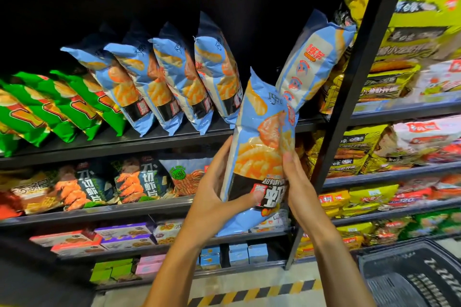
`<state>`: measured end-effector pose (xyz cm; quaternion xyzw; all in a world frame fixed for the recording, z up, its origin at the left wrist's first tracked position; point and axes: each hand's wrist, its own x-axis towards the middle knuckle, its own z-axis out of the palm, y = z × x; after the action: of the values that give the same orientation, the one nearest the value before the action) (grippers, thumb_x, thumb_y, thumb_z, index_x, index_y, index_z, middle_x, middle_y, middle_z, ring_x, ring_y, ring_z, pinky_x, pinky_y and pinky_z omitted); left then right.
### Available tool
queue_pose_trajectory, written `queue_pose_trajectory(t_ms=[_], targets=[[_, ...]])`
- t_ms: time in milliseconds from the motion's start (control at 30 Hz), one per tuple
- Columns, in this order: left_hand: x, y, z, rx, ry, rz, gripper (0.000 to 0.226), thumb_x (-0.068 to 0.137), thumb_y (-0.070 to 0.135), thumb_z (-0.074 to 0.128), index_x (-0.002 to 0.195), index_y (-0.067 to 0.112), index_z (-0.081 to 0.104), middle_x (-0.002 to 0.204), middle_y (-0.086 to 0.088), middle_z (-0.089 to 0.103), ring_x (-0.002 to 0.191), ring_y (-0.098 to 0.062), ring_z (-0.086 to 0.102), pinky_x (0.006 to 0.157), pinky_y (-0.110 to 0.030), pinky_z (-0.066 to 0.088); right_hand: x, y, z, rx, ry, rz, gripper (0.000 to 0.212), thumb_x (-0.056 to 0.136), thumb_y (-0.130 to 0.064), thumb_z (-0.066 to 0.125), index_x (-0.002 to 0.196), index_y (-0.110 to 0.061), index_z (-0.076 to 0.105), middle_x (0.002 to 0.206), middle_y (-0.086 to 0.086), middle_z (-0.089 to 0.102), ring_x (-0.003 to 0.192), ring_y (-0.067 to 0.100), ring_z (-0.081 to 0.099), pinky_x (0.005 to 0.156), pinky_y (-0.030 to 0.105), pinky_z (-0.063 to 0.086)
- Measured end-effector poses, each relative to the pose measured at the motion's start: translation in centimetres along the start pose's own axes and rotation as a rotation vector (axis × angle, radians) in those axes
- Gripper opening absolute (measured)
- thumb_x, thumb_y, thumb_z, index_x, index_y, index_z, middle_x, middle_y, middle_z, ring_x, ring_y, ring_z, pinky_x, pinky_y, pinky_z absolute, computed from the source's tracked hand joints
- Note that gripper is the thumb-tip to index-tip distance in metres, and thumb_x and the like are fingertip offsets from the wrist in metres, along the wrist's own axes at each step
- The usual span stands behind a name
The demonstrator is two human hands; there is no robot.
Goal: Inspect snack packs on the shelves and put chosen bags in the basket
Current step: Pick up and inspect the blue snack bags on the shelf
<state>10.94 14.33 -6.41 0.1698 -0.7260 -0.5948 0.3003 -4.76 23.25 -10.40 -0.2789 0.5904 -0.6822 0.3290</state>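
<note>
Open room: dark gap above the bag row on the black shelf (174, 139), and a gap between the row of four blue bags (174, 77) and the lone blue bag (314, 57) leaning right against the black upright post (359, 97). Shelf front edge runs just behind the held bag. Floor strip with yellow-black hazard tape (252, 293) shows below the lowest shelf. Held blue snack bag (262, 152): in front of the shelves, upright, tilted slightly right, front face toward the camera, its top overlapping the lone bag's lower end. Left hand (214, 197): fingers curled behind the bag's left edge, thumb pressed on the lower front label; it grips the bag. Right hand (299, 182): fingers wrapped round the right edge, thumb up along the front; also gripping. Around: green bags (50, 109) left of the blue row; dark shrimp-print bags (129, 182) one shelf down; boxed goods (119, 237) lower still; yellow packs (361, 149) in the bay right of the post. Black basket (411, 274) sits at lower right, below and right of the right forearm, well apart from the held bag.
</note>
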Motion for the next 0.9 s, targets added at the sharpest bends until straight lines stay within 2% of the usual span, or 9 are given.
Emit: queue_pose_trajectory(t_ms=[67,133,200,367,500,567,733,800,900], targets=[[-0.1,0.0,0.1,0.009,0.010,0.018,0.087,0.085,-0.001,0.077,0.153,0.034,0.036,0.141,0.036,0.053,0.133,0.009,0.050,0.097,-0.010,0.047,-0.2,-0.1,0.0,-0.033,0.029,-0.044,0.081,0.079,-0.086,0.047,0.151,-0.050,0.037,0.147,-0.027,0.051,0.134,-0.007,0.048,0.111,0.022,0.039],[-0.2,-0.1,0.2,-0.005,0.003,0.016,0.087,0.085,-0.004,0.075,0.153,0.032,0.036,0.140,0.036,0.054,0.132,0.009,0.051,0.095,-0.010,0.048,-0.1,-0.5,0.3,-0.051,0.052,-0.070,0.049,0.088,-0.069,0.044,0.135,-0.054,0.046,0.130,-0.033,0.059,0.120,-0.016,0.056,0.093,0.006,0.045],[-0.2,-0.1,0.3,-0.006,-0.005,0.017,0.087,0.084,-0.002,0.076,0.154,0.031,0.035,0.141,0.033,0.055,0.132,0.007,0.052,0.095,-0.012,0.049,0.0,-0.7,0.4,-0.061,0.058,-0.089,0.041,0.091,-0.062,0.043,0.132,-0.053,0.046,0.123,-0.034,0.063,0.114,-0.017,0.058,0.085,0.002,0.046],[-0.2,-0.5,0.2,-0.031,-0.023,0.004,0.088,0.081,0.007,0.076,0.153,0.035,0.034,0.140,0.032,0.056,0.132,0.006,0.053,0.094,-0.014,0.051,-0.1,-0.7,0.2,-0.043,0.039,-0.132,0.040,0.095,-0.057,0.045,0.134,-0.049,0.048,0.128,-0.029,0.065,0.122,-0.008,0.059,0.092,0.008,0.049],[0.0,-1.3,-0.5,-0.035,-0.160,-0.067,0.086,0.088,0.005,0.073,0.157,0.032,0.030,0.147,0.023,0.054,0.138,-0.002,0.051,0.102,-0.020,0.050,-0.5,-0.9,0.0,-0.101,0.072,-0.223,0.053,0.098,-0.050,0.053,0.149,-0.035,0.045,0.136,-0.022,0.063,0.128,-0.001,0.058,0.104,0.024,0.049],[0.2,-1.5,-0.8,-0.025,-0.184,-0.095,0.079,0.090,0.005,0.072,0.155,0.030,0.034,0.146,0.023,0.056,0.137,-0.001,0.051,0.104,-0.018,0.047,-0.9,-1.3,0.0,-0.160,0.124,-0.262,0.062,0.094,-0.050,0.062,0.151,-0.036,0.042,0.128,-0.031,0.064,0.121,-0.007,0.060,0.095,0.015,0.051],[1.0,-1.5,0.4,-0.035,0.020,-0.049,0.064,0.093,0.019,0.068,0.151,0.027,0.043,0.140,0.018,0.063,0.132,-0.002,0.057,0.102,-0.016,0.047,-1.3,-2.3,0.5,-0.200,0.215,-0.324,0.066,0.084,-0.054,0.070,0.143,-0.033,0.047,0.112,-0.036,0.068,0.106,-0.010,0.066,0.085,0.012,0.054],[1.5,-1.4,1.1,-0.040,0.128,-0.030,0.059,0.096,0.023,0.064,0.151,0.028,0.043,0.136,0.019,0.064,0.128,0.000,0.059,0.098,-0.013,0.048,-1.3,-2.9,0.4,-0.197,0.193,-0.326,0.066,0.084,-0.062,0.068,0.141,-0.035,0.049,0.117,-0.032,0.069,0.110,-0.009,0.065,0.091,0.019,0.055],[2.2,-1.2,1.3,-0.088,0.240,-0.071,0.047,0.098,0.042,0.053,0.144,0.029,0.052,0.127,0.015,0.070,0.120,-0.003,0.064,0.094,-0.017,0.052,-1.5,-4.0,-1.2,-0.159,0.074,-0.326,0.087,0.079,-0.087,0.053,0.148,-0.034,0.050,0.130,-0.022,0.068,0.122,0.000,0.063,0.102,0.026,0.052]])
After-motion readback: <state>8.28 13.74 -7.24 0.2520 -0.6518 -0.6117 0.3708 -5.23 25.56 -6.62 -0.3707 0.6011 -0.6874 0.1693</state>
